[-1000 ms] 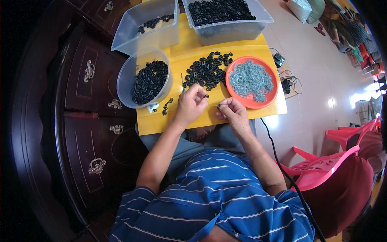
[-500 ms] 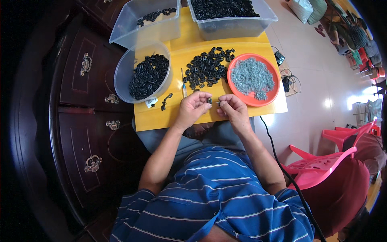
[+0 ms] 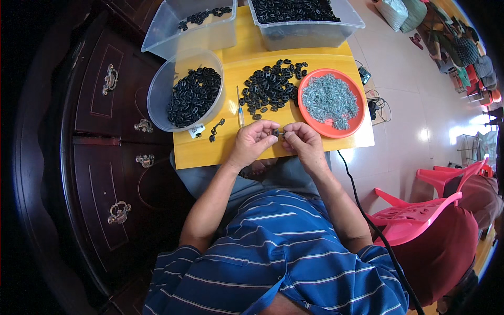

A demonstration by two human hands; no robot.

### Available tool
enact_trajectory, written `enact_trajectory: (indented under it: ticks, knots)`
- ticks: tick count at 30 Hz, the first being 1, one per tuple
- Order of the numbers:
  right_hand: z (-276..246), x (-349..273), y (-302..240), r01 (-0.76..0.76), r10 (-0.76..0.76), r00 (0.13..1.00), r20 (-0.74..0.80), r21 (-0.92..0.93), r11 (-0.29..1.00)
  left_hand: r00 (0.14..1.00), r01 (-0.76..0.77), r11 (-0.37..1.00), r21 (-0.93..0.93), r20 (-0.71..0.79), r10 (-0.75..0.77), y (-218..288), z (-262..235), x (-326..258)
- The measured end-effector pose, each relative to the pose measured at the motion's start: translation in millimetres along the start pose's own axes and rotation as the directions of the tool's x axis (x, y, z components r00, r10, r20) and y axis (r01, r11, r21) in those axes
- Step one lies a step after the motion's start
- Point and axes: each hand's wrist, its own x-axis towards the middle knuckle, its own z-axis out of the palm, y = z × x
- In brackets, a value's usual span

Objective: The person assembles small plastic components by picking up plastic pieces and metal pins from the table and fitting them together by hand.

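Note:
Over the near edge of the yellow table [image 3: 205, 157], my left hand [image 3: 251, 144] pinches a small black plastic piece [image 3: 275, 133] between thumb and fingertips. My right hand [image 3: 305, 143] is closed beside it, gripping a thin silvery metal pin [image 3: 283, 135] that points at the black piece and seems to touch it. Just beyond my hands lies a loose pile of black oval pieces with holes [image 3: 266, 88]. An orange-red plate [image 3: 361, 105] of small metal pins [image 3: 329, 97] stands to the right of the pile.
A round clear tub [image 3: 157, 107] of black pieces stands at left. Two clear bins [image 3: 202, 44] [image 3: 310, 38] hold more at the back. A thin blue-handled tool [image 3: 240, 114] and a short black chain [image 3: 216, 129] lie left. Dark drawers [image 3: 105, 121] flank the table; a pink chair [image 3: 409, 218] stands right.
The black piece and the pin, apart before, have come together as my left hand shifted slightly right. The view has shifted a little.

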Motion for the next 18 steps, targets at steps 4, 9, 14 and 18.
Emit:
enact_trajectory:
  ticks: [4, 9, 14, 18]
  knots:
    - [0.1, 0.3, 0.8, 0.003, -0.002, 1.000, -0.009, 0.013, 1.000, 1.000, -0.005, 1.000, 0.002, 0.009, 0.005, -0.3, -1.2, 0.3]
    - [-2.3, 1.7, 4.1, 0.012, -0.012, 1.000, -0.020, 0.025, 1.000, 0.999, -0.008, 0.999, -0.052, -0.042, 0.005, 3.4, 1.3, -0.3]
    - [-1.1, 0.8, 2.6, 0.004, 0.000, 0.997, -0.078, 0.053, 0.999, 0.990, 0.072, 0.990, -0.124, -0.113, -0.086, 11.3, 13.5, -3.3]
    - [0.1, 3.1, 8.3, 0.059, -0.039, 0.993, -0.110, 0.176, 0.983, 0.988, 0.129, 0.981, -0.143, -0.070, -0.140, 6.4, 34.0, -14.8]
